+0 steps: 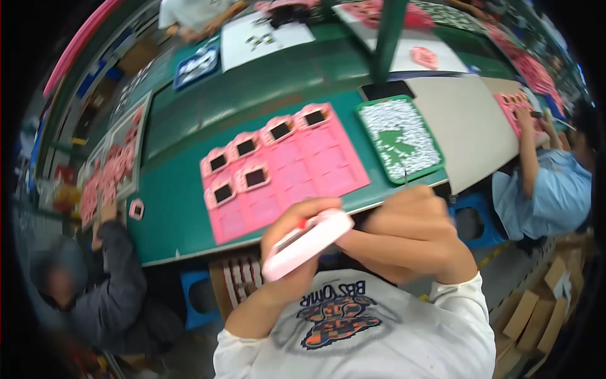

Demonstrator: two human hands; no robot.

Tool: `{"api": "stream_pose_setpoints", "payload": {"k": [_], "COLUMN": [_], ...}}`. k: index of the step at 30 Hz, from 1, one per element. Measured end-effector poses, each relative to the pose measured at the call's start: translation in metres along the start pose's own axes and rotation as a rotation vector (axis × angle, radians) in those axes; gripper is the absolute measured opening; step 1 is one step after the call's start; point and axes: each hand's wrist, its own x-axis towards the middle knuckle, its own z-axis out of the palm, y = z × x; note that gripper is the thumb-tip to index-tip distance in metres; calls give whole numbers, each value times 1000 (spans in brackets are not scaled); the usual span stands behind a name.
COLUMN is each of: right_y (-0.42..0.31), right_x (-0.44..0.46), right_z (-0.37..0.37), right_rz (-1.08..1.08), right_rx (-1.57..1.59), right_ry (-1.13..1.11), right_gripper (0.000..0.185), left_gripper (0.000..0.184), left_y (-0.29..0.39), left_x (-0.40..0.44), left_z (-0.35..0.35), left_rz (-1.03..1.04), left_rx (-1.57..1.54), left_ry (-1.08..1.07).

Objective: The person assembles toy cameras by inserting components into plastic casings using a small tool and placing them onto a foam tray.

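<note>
My left hand [293, 234] is closed around a pink plastic device casing [309, 246], held tilted on edge above my lap, with a dark screen side and a small red spot near the fingers. Right beside it, my right hand [410, 230] is curled and somewhat blurred, its fingertips near the casing's right end. A thin dark sliver [405, 175] sticks up behind that hand; I cannot tell whether it is held. In front lies a pink tray [328, 158] carrying several pink casings [255, 177] with black screens. A green tray [435, 167] of small white parts stands to its right.
One pink casing [136, 209] lies alone on the green table [170, 215]. Co-workers sit left and right; another is across. A green post [386, 44] rises behind the parts tray. A blue tray [197, 66] stands at the back. Blue stools [473, 221] are below the edge.
</note>
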Motion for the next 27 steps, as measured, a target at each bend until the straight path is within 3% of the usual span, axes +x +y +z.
{"api": "stream_pose_setpoints", "payload": {"k": [1, 4, 7, 15, 19, 24, 27], "right_y": [-8, -29, -31, -21, -22, -21, -27], "right_x": [-2, -1, 8, 14, 13, 24, 2], "right_z": [-1, 0, 4, 23, 20, 13, 14], "right_rz": [30, -23, -29, -87, -92, -179, -213], "right_rx": [262, 1046, 1296, 1339, 1268, 1208, 1149], "right_ry": [115, 433, 400, 316, 269, 13, 92], "right_gripper": [6, 13, 25, 58, 56, 55, 54], "left_gripper": [37, 35, 32, 29, 27, 26, 31], "left_y": [1, 3, 5, 11, 11, 10, 10], "left_x": [-1, -3, -6, -12, -11, -13, -15], "left_z": [0, 0, 1, 11, 10, 11, 15], "left_rz": [-4, 64, -130, -204, -200, -278, -359], "left_rx": [11, 67, -156, -294, -298, -365, -374], "left_ry": [35, -128, -160, -105, -133, -157, -116]}}
